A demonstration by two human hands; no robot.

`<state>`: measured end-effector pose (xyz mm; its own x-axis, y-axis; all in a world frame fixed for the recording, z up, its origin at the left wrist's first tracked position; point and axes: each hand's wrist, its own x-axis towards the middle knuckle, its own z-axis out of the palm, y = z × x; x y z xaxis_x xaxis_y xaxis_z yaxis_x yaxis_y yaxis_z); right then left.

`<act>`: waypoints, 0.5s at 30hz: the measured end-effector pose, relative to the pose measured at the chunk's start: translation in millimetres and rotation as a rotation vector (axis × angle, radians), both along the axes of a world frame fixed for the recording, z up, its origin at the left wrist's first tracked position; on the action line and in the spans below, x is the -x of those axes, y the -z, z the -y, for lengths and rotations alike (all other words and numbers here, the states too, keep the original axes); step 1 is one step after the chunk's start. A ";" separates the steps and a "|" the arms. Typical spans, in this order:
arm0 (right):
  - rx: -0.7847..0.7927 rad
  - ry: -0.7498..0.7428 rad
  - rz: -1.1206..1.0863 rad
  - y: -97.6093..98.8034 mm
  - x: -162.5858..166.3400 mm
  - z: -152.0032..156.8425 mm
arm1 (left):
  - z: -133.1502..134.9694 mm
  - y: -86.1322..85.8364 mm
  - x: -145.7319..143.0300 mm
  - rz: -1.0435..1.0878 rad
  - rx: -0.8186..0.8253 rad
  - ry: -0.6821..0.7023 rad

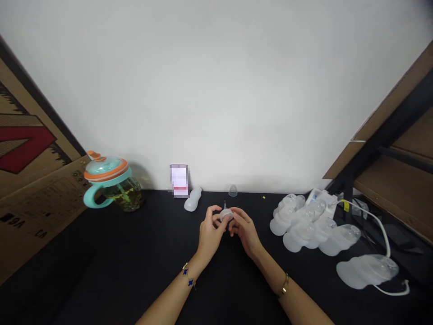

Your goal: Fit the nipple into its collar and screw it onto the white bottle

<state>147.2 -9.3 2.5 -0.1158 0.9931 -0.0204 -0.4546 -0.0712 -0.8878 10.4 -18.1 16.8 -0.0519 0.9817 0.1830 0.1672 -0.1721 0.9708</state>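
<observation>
My left hand [210,232] and my right hand [244,230] meet over the middle of the black table [111,266]. Together they pinch a small clear plastic part [226,214] with a thin stem sticking up. Fingers of both hands are curled around it. A white bottle [193,199] lies on its side just beyond my left hand. A small clear dome-shaped piece [232,191] stands by the wall behind my hands.
A teal and orange handled cup [111,183] with yellowish liquid stands at the back left beside cardboard boxes [30,180]. Several translucent plastic bottles [311,225] lie clustered at the right, with a white tube [380,225] and a shelf frame [382,135] beyond.
</observation>
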 end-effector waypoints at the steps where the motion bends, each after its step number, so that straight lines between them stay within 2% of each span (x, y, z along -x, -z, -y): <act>1: -0.029 0.014 0.033 -0.2 0.0 0.4 | -0.5 1.1 0.4 -0.009 -0.011 -0.009; 10: -0.390 0.175 0.606 -4.5 0.2 11.3 | 1.1 1.8 5.8 -0.107 -0.159 -0.108; 15: -0.540 0.249 0.735 -1.6 0.7 14.1 | 2.9 -1.0 6.5 -0.143 -0.222 -0.117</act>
